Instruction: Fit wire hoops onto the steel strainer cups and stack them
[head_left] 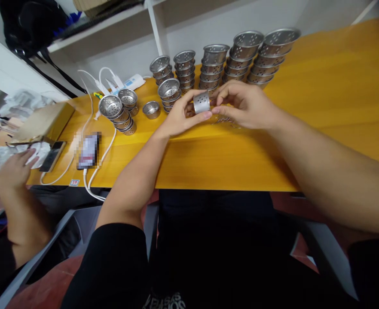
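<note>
A small perforated metal cup [202, 103] lies tilted on its side in the grip of my left hand [177, 118], thumb along its lower edge. Close to the cup's right end, my right hand [249, 105] has thumb and fingertips pinched together; whatever they hold is too small to make out. Beneath that hand, several thin wire-like metal pieces [228, 122] are scattered on the yellow table [209, 159]. Just behind my left hand stands a short stack of perforated cups [169, 91]. A single cup [151, 110] sits upright to its left.
Tall cup stacks [215, 64] line the back. More stacks [117, 112] stand at the left, near a power strip [133, 82] and white cables. A phone [89, 150], another phone [52, 156] and a cardboard box [44, 124] lie further left, beside a co-worker's hand [15, 168].
</note>
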Action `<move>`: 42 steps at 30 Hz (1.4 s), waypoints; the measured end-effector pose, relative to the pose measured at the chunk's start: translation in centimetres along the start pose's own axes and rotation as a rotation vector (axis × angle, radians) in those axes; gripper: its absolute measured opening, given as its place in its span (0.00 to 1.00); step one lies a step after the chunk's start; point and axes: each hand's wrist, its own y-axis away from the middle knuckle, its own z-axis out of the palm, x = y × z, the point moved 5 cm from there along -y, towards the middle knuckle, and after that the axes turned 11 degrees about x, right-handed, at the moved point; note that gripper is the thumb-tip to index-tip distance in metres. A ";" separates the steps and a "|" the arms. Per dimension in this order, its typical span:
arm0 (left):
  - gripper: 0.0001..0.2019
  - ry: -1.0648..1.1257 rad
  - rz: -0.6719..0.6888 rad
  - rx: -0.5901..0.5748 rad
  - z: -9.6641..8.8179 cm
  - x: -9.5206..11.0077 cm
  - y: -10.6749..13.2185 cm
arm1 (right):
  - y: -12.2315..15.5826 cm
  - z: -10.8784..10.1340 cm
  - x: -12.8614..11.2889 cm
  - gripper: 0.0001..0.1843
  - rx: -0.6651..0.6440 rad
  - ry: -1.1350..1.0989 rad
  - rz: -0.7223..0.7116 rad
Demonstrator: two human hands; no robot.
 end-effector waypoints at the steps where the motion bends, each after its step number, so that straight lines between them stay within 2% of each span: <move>1: 0.53 0.009 0.000 0.004 -0.1 0.2 -0.1 | 0.0 0.0 0.0 0.41 0.008 -0.027 0.014; 6: 0.51 -0.019 0.016 0.050 -1.0 1.6 -0.6 | -0.4 -0.2 -0.3 0.48 0.087 -0.198 0.067; 8: 0.48 -0.032 0.014 0.068 -1.5 2.3 -0.7 | -0.4 -0.2 -0.5 0.49 0.071 -0.296 0.103; 11: 0.46 -0.044 0.001 0.075 -2.1 3.0 -0.8 | -0.2 0.1 -0.4 0.48 -0.026 -0.449 0.179; 14: 0.51 -0.070 0.013 0.128 -2.6 2.8 -1.3 | -0.4 -0.4 0.8 0.49 0.024 -0.498 0.198; 16: 0.55 -0.107 0.063 0.228 -3.1 2.2 -1.9 | -0.8 -1.2 2.4 0.46 0.119 -0.336 0.155; 18: 0.57 -0.138 0.129 0.381 -4.2 1.3 -2.5 | -1.1 -1.8 4.1 0.41 0.152 -0.012 0.083; 19: 0.58 -0.148 0.156 0.472 -4.9 0.9 -2.7 | -1.3 -1.8 4.9 0.38 0.119 0.125 0.058; 21: 0.59 -0.159 0.198 0.684 -6.7 0.0 -2.8 | -1.4 -1.7 6.3 0.33 0.025 0.259 0.047; 23: 0.61 -0.181 0.228 0.880 -8.7 -0.8 -2.2 | -1.3 -1.6 7.0 0.30 -0.039 0.289 0.033; 24: 0.61 -0.206 0.227 0.925 -9.5 -1.2 -1.9 | -1.2 -1.5 7.1 0.29 -0.056 0.293 0.019; 25: 0.61 -0.240 0.213 0.924 -10.2 -1.6 -1.7 | -1.2 -1.5 7.1 0.29 -0.067 0.295 0.008; 28: 0.61 -0.335 0.085 0.721 -10.9 -3.5 -1.7 | -1.0 -1.3 7.1 0.32 -0.110 0.292 0.038; 29: 0.63 -0.329 0.044 0.687 -11.1 -4.2 -1.6 | -0.9 -1.2 7.1 0.33 -0.121 0.287 0.060; 31: 0.67 -0.284 -0.018 0.668 -11.2 -5.7 -1.5 | -0.9 -1.1 7.2 0.34 -0.122 0.264 0.096; 35: 0.66 -0.240 -0.059 0.607 -10.5 -7.9 -1.6 | -0.8 -1.0 7.2 0.37 -0.110 0.223 0.113; 38: 0.73 -0.248 -0.055 0.750 -10.8 -7.2 -0.7 | -0.9 -0.7 7.2 0.35 -0.131 0.263 0.067; 40: 0.64 -0.346 -0.145 0.627 -10.4 -5.8 -0.5 | -0.9 -0.6 7.2 0.32 -0.141 0.288 0.033; 42: 0.58 -0.405 -0.193 0.598 -10.3 -3.6 -0.2 | -1.0 -0.6 7.4 0.29 -0.139 0.297 0.013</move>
